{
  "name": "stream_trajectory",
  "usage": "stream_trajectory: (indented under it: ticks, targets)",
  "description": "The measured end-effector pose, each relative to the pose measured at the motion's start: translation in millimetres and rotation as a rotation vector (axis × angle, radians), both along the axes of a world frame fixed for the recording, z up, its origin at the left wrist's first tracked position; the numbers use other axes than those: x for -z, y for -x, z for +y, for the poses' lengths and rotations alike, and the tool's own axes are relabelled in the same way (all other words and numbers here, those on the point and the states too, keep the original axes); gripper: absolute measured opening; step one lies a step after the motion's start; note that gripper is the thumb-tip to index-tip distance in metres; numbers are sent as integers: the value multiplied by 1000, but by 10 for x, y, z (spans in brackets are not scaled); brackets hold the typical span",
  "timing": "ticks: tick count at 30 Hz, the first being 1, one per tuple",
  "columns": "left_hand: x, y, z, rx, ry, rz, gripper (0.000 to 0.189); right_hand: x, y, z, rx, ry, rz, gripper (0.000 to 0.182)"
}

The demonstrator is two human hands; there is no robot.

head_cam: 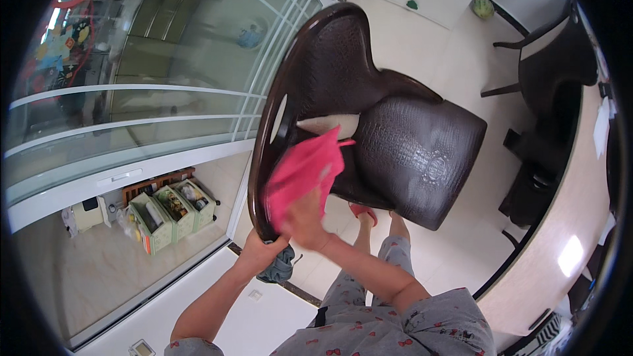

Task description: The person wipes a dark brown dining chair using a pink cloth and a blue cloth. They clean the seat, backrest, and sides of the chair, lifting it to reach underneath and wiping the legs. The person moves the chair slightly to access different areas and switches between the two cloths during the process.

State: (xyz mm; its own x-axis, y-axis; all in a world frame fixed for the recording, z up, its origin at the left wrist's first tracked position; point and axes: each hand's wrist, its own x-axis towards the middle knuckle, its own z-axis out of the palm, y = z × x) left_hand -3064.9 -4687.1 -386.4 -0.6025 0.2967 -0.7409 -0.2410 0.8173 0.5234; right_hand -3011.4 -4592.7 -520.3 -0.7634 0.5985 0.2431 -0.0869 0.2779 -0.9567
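Note:
A dark brown chair point(410, 153) with crocodile-textured upholstery and a glossy wooden frame stands before me. My right hand point(304, 220) is pressed to a pink cloth point(306, 173), which lies over the inner side of the chair's backrest; hand and cloth are slightly blurred. With my left hand point(262, 252) I grip the near end of the backrest's curved rim point(256, 193). Just below that hand is a bunched grey-green cloth point(279, 267); whether the hand also holds it cannot be told. Beige material point(331, 123) shows between seat and backrest.
A white-framed glass sliding door point(123, 178) stands close on the left. Past it are pale green storage bins point(170, 212) with several items. To the right are a light-topped table point(568, 247) and another dark chair point(559, 59). A watermelon point(483, 8) lies by the far wall.

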Motion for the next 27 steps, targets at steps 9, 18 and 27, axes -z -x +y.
stream_trajectory:
  ticks: [9, 18, 27]
  targets:
    - [-47, -49, 45, -23, -2, 23, 32, -829, 1437, 2132, -2, -654, -89, 23]
    - [-13, -44, -53, -36, 18, 46, 38, -1012, 1587, 2353, -56, -1047, -195, 19]
    - [617, -108, -772, 201, -319, 20, 48, -882, 345, 262, -553, -467, 423, 16]
